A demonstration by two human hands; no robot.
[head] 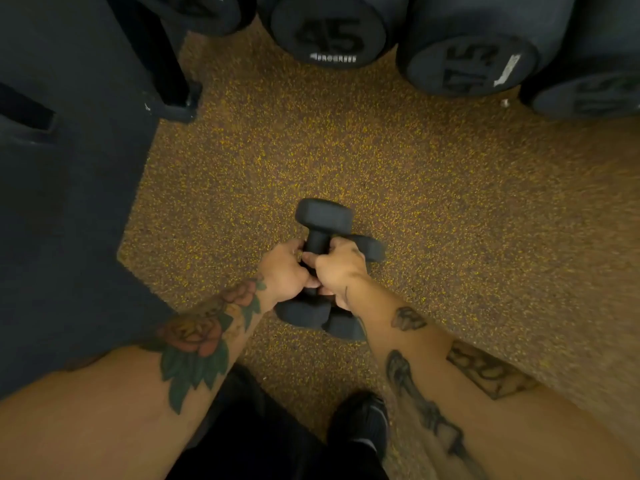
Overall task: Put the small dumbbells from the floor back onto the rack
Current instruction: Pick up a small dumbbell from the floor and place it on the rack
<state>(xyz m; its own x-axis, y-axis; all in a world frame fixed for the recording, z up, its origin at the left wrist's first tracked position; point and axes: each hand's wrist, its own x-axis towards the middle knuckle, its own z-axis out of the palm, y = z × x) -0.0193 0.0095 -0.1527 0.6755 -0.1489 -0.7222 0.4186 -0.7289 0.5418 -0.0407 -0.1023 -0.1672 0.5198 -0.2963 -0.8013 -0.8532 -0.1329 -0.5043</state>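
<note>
At twelve o'clock, four big black dumbbell heads (pixel 328 32), two marked 45. Dead centre on the speckled floor (pixel 450 202), two small hex dumbbells (pixel 323 220): left hand (pixel 285 271) and right hand (pixel 337 268) each clench a handle.

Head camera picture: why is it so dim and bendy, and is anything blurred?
Head view: dim, warm light, so the small dumbbells gripped by the left hand and right hand show little surface detail; the wide lens bows the edges and swells the forearms; the speckled floor smears toward the right, and the big 45 dumbbell at the top looks soft.
</note>
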